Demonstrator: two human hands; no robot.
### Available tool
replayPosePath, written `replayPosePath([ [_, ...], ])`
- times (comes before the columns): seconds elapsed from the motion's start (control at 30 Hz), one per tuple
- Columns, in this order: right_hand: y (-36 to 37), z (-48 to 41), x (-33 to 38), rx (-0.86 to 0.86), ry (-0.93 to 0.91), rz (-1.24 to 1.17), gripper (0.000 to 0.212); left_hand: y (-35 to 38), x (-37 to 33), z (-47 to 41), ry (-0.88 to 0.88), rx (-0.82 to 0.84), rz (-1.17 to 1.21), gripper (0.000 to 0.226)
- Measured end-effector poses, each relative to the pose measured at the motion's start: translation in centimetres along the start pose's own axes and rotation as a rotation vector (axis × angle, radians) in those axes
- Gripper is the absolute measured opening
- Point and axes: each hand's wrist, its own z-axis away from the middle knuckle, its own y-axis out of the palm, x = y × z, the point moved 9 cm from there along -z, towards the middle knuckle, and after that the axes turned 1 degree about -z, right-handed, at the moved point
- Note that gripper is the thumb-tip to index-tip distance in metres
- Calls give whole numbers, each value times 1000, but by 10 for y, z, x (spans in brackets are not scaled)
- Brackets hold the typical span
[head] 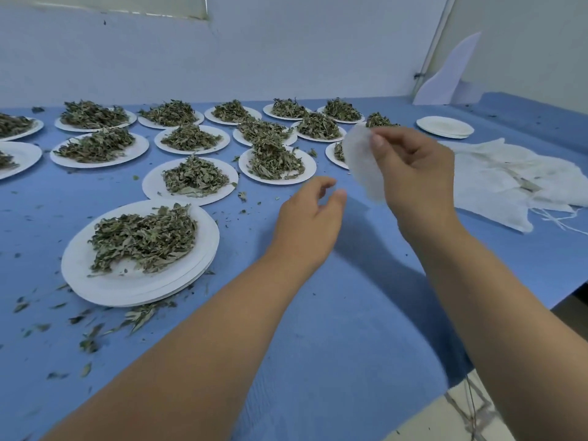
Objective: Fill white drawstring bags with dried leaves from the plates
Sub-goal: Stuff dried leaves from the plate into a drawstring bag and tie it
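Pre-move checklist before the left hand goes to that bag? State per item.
1. Bag held: the right hand pinches the white drawstring bag in the air: ok.
2. Left hand free, fingers relaxed, holding nothing: ok.
3. Bag mouth open: cannot tell, as the bag is blurred.
4. Leaves within reach: the nearest plate carries dried leaves: ok.
5. Spare bags piled on the right: ok.
6. Blue table cover tidy: leaf scraps lie scattered on it: not ok.
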Motion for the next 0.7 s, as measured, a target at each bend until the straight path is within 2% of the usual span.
replayPosePath([
  [0.07,26,2,-4,61,224,-380,12,-8,1,-1,-96,-12,316,60],
  [0.1,42,4,-6,98,347,-582,13,-12,2,-1,-153,-19,473,65],
  [0.13,55,5,-8,111,449,-724,17,-16,3,-2,-206,-11,627,62],
  [0.2,73,6,-10,58,602,-906,25,-27,-1,-2,-254,12,888,40],
  [0.27,89,9,-15,-26,739,-1020,26,-50,-11,-3,-204,-35,946,23],
  [0.33,105,10,-16,1,765,-925,26,-81,-19,-3,-116,-131,875,11],
  [0.43,136,16,-12,181,657,-581,26,-144,-29,2,-1,-319,699,9],
  [0.5,152,24,-4,245,576,-359,21,-195,-35,11,78,-478,460,19],
  [0.57,158,24,18,259,356,-136,23,-235,-47,22,177,-560,71,43],
  [0.63,174,30,55,334,67,-25,23,-262,-57,34,240,-601,-314,45],
  [0.7,201,50,90,501,-127,26,19,-285,-61,47,274,-636,-556,42],
])
